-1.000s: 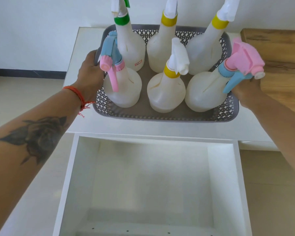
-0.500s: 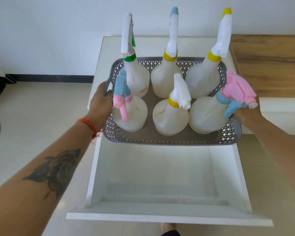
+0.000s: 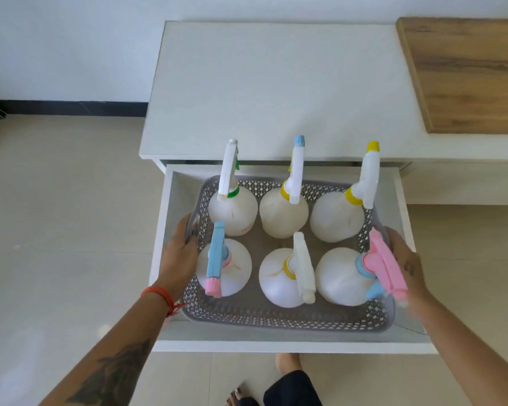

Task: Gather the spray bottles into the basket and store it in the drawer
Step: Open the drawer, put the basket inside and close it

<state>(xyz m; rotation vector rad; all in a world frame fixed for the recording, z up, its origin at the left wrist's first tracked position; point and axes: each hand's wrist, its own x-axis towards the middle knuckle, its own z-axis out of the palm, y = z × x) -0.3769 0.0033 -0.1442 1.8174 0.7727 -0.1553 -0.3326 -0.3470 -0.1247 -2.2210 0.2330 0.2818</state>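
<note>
A grey perforated basket (image 3: 279, 317) holding several white spray bottles sits low inside the open white drawer (image 3: 291, 345). One front bottle has a blue and pink trigger (image 3: 216, 259), another a pink trigger (image 3: 384, 265). My left hand (image 3: 181, 253) grips the basket's left handle. On the opposite side, my right hand (image 3: 405, 262) holds the basket's right edge, partly hidden behind the pink trigger.
The white cabinet top (image 3: 276, 89) lies behind the drawer, with a wooden board (image 3: 467, 71) at the right. Beige floor tiles surround the cabinet. My feet (image 3: 285, 363) stand just below the drawer front.
The basket with its bottles came off the cabinet top, moved toward me and went down into the open drawer, both hands still holding its sides.
</note>
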